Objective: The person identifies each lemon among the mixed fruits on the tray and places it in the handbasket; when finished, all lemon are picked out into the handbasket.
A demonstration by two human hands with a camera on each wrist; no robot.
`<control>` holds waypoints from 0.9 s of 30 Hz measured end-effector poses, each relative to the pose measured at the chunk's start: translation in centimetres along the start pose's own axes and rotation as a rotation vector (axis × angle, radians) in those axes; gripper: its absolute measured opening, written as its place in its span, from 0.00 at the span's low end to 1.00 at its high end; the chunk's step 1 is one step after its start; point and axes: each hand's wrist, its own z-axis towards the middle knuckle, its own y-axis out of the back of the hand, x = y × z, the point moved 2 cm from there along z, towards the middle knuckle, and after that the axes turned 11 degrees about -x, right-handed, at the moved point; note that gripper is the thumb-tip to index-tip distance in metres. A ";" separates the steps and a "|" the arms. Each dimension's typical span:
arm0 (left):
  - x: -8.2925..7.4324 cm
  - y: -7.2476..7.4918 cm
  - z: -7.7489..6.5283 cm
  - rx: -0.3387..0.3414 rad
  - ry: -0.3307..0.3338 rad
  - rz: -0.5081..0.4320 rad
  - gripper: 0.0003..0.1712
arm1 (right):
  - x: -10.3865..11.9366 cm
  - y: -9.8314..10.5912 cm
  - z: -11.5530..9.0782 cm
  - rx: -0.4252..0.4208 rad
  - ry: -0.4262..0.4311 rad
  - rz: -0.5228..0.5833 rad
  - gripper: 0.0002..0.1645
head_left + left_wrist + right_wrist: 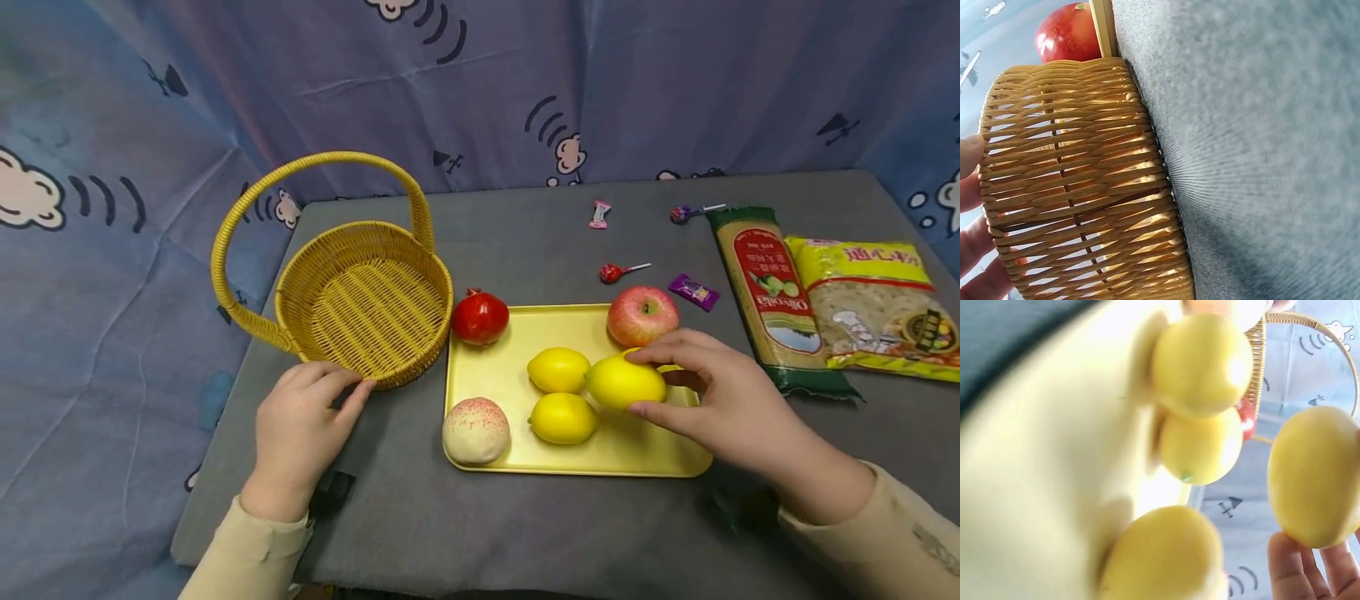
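Note:
My left hand (303,429) pinches the near rim of a wicker basket (292,287) between thumb and fingers; the basket's inside is bare. In the left wrist view its woven side (1079,181) fills much of the picture. Above the yellow tray (517,460), my right hand (723,400) holds a lemon (626,383) by its right end. Two lemons, one farther (558,369) and one nearer (563,418), lie left of it on the tray. The right wrist view shows another lemon (1166,559), mostly hidden by the hand in the head view.
A pomegranate (480,317), a peach (476,431) and an apple (642,317) sit at the tray's corners. Behind are two lollipops (611,272) and two wrapped candies (693,292). At right lie a noodle pack (768,292) and a pasta bag (873,304).

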 end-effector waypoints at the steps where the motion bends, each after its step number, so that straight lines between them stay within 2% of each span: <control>1: 0.0 0.0 0.0 -0.001 -0.001 -0.003 0.12 | 0.3 0.0 0.3 0.003 0.001 0.009 0.28; 9: 0.1 0.0 0.0 -0.008 -0.011 -0.006 0.12 | 1.9 -0.7 2.3 0.010 -0.002 0.064 0.27; 17: 0.0 0.0 -0.1 -0.011 -0.023 0.003 0.11 | 3.7 -1.3 4.9 0.013 0.069 0.139 0.27; 27: -0.1 0.0 0.0 -0.010 -0.023 0.013 0.11 | 6.7 -2.5 8.8 0.047 0.035 0.212 0.25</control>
